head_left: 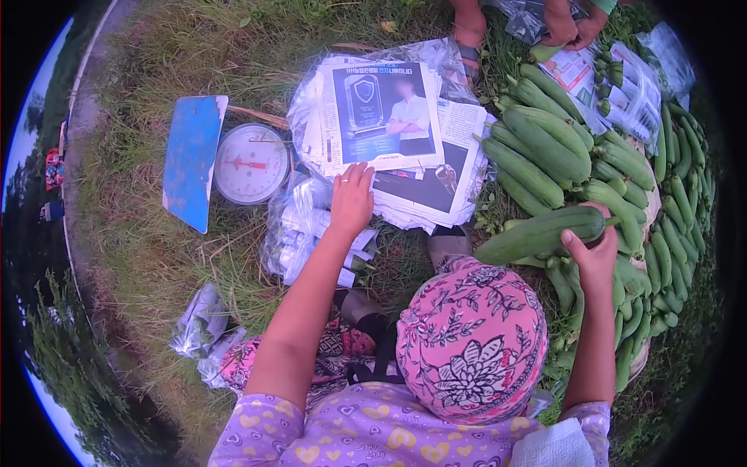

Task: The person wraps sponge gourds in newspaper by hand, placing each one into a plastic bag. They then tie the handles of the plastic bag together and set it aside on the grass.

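Observation:
My left hand [354, 198] lies with its fingers stretched over the lower edge of a printed newspaper sheet [381, 159], on top of a newspaper stack [424, 204]. A ring shows on one finger. At the right, my right hand [593, 253] is closed round the stem end of a long green sponge gourd [537, 235], the thumb on the near side. That gourd is held roughly level, its far end pointing left. Beyond it lies a heap of similar sponge gourds [545, 144]. The fingertips behind the gourd are partly hidden.
A dial scale [251, 163] stands on the grass beside a tilted blue board [193, 162]. Bagged, paper-wrapped bundles [303, 233] lie left of my forearm. Rows of gourds [675, 241] fill the right side. Another person's hands [572, 29] touch a gourd at the top.

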Demonstrator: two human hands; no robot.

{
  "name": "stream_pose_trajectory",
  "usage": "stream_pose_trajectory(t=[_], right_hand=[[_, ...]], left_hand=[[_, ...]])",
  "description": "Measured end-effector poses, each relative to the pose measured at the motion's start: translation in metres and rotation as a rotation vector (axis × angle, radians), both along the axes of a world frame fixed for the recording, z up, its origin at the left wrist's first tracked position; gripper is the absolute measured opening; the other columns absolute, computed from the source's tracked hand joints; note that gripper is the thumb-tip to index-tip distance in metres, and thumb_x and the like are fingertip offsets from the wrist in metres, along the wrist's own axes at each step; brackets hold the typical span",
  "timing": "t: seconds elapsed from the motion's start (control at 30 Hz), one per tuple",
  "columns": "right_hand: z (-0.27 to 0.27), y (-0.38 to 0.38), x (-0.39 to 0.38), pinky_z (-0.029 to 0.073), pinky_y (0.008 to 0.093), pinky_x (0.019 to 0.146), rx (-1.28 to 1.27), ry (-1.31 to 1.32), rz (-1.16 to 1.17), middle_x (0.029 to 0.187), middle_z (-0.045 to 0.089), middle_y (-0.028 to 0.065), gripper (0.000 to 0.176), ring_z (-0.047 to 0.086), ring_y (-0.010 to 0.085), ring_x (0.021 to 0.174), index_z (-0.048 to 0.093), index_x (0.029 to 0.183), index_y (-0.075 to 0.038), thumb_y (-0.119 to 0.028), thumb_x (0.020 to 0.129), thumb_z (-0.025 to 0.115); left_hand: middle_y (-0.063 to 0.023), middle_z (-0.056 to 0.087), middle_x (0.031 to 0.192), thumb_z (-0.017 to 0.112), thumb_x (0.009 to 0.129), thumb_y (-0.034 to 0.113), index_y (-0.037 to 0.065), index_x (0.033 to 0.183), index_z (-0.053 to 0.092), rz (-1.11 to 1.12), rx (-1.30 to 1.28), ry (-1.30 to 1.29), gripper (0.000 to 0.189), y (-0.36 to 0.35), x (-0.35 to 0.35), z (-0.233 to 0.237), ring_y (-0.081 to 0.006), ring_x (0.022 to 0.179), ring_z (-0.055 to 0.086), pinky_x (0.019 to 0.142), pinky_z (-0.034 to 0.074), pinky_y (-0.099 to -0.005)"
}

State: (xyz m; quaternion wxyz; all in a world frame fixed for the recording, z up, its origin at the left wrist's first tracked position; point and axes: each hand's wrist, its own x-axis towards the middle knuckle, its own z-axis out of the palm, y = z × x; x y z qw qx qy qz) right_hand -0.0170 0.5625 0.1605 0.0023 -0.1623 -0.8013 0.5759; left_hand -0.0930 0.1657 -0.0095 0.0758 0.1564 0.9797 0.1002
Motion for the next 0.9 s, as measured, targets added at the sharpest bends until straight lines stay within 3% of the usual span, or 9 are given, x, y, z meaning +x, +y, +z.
stream_pose_trajectory(t=[0.13,0.27,0.47,0.57,0.67,0.77,0.8,0.9], right_hand=[[-0.071,-0.057,-0.094,0.055,0.0321,0.074,-0.546,-0.011,-0.147,0.1,0.062,0.0055,0.042,0.062,0.0161,0.088,0.052,0.117,-0.004,-0.017,0.082,0.071],[-0.193,-0.132,-0.169,0.053,0.0336,0.075,-0.933,-0.325,-0.114,0.103,0.065,0.0106,0.041,0.067,0.0233,0.088,0.059,0.114,-0.006,-0.029,0.083,0.072],[-0.252,-0.169,-0.191,0.052,0.0336,0.076,-0.869,-0.577,-0.032,0.107,0.065,0.0136,0.047,0.067,0.0251,0.092,0.057,0.116,-0.004,-0.037,0.085,0.069],[-0.242,-0.158,-0.195,0.052,0.0332,0.076,-0.894,-0.653,0.026,0.107,0.065,0.015,0.049,0.067,0.0248,0.093,0.056,0.116,-0.003,-0.042,0.088,0.065],[-0.231,-0.143,-0.199,0.053,0.0329,0.073,-0.764,-0.857,0.131,0.102,0.066,0.0162,0.051,0.068,0.0245,0.09,0.056,0.115,-0.001,-0.044,0.089,0.062],[-0.213,-0.137,-0.189,0.053,0.0344,0.069,-0.348,-0.895,0.472,0.098,0.067,0.016,0.048,0.068,0.0227,0.086,0.06,0.107,0.0,-0.045,0.09,0.061],[-0.203,-0.143,-0.185,0.053,0.0356,0.064,-0.152,-0.803,0.485,0.096,0.068,0.0119,0.038,0.068,0.0226,0.077,0.064,0.098,-0.001,-0.038,0.086,0.067],[-0.195,-0.157,-0.173,0.051,0.0365,0.067,0.302,-0.149,0.635,0.088,0.067,0.006,0.026,0.066,0.0234,0.077,0.067,0.089,-0.003,-0.027,0.079,0.072]], left_hand=[[-0.0091,0.045,0.138,0.064,0.081,0.012,0.006,0.13,0.049,-0.036,-0.101,-0.004,0.052,-0.01,-0.035,-0.026,-0.0278,0.131,0.04,0.107,0.033,-0.0481],[-0.0077,0.048,0.137,0.067,0.08,0.016,0.007,0.128,0.051,-0.039,-0.101,-0.044,0.052,-0.033,-0.054,-0.044,-0.0267,0.129,0.043,0.107,0.034,-0.0453],[-0.0058,0.057,0.126,0.068,0.079,0.018,0.007,0.117,0.061,-0.069,0.055,-0.033,0.041,-0.048,-0.058,-0.05,-0.0231,0.12,0.05,0.102,0.039,-0.0411],[-0.0051,0.064,0.115,0.068,0.079,0.017,0.007,0.105,0.066,-0.079,0.142,0.075,0.029,-0.05,-0.059,-0.057,-0.023,0.111,0.056,0.096,0.043,-0.0392],[-0.004,0.068,0.104,0.069,0.078,0.014,0.008,0.094,0.071,-0.044,0.152,0.094,0.017,-0.047,-0.062,-0.058,-0.0234,0.098,0.062,0.088,0.047,-0.0374],[-0.002,0.069,0.094,0.068,0.078,0.013,0.009,0.086,0.071,-0.028,0.142,0.105,0.009,-0.043,-0.067,-0.048,-0.0235,0.09,0.062,0.081,0.048,-0.0377],[-0.0021,0.069,0.092,0.068,0.078,0.013,0.009,0.085,0.07,-0.03,0.155,0.12,0.008,-0.042,-0.069,-0.045,-0.0237,0.088,0.061,0.079,0.048,-0.0378],[-0.0023,0.067,0.086,0.068,0.078,0.013,0.01,0.082,0.07,-0.016,0.193,0.147,0.005,-0.044,-0.071,-0.039,-0.0244,0.084,0.06,0.076,0.047,-0.0378]])
